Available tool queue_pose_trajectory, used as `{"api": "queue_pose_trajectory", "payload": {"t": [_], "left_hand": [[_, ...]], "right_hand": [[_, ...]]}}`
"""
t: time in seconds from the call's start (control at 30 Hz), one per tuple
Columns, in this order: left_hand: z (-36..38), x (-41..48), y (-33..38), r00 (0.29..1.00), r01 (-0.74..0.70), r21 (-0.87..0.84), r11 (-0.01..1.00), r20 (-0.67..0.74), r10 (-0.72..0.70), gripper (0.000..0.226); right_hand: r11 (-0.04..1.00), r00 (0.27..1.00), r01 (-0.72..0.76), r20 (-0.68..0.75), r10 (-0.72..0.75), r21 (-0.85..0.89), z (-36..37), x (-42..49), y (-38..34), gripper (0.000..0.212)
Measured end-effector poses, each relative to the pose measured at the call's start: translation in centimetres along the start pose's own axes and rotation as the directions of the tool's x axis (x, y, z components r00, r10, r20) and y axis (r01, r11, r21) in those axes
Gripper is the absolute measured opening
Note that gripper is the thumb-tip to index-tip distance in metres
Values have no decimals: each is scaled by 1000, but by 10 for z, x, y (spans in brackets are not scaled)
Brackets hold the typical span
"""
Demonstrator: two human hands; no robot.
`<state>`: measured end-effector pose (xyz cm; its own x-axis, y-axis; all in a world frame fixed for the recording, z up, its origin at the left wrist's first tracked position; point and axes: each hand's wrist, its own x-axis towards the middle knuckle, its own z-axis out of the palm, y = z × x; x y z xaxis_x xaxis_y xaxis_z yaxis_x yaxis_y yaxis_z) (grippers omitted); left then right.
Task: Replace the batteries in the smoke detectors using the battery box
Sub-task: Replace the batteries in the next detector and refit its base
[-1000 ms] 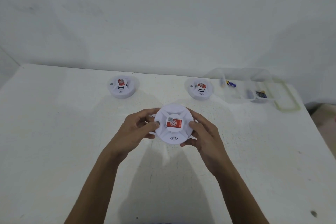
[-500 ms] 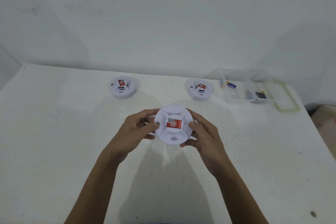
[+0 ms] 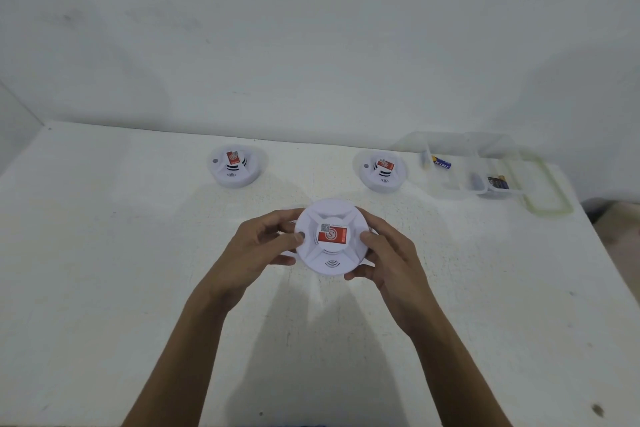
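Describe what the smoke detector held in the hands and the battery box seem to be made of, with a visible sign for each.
The held smoke detector looks like white moulded plastic with a smooth, fairly matt finish: crisp raised ribs, even colour. The battery box seems to be clear, glossy plastic: the batteries inside show through its walls.

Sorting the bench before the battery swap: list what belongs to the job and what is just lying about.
Job: held smoke detector, gripped by left hand and right hand; far-left smoke detector; second smoke detector beside the battery box; batteries in it.
Lying about: box lid right of the box; dark speck on the table.
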<state>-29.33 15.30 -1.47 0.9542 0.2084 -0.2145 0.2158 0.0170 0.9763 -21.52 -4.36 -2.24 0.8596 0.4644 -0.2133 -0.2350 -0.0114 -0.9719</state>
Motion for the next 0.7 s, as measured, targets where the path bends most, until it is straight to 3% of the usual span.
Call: {"api": "queue_pose_trajectory", "payload": {"t": [0.7], "left_hand": [[-2,-1,-2,1000,10,-9,1000,4,-10,33]], "right_hand": [[1000,1000,-16,0,16,3,1,0,0,33]]}}
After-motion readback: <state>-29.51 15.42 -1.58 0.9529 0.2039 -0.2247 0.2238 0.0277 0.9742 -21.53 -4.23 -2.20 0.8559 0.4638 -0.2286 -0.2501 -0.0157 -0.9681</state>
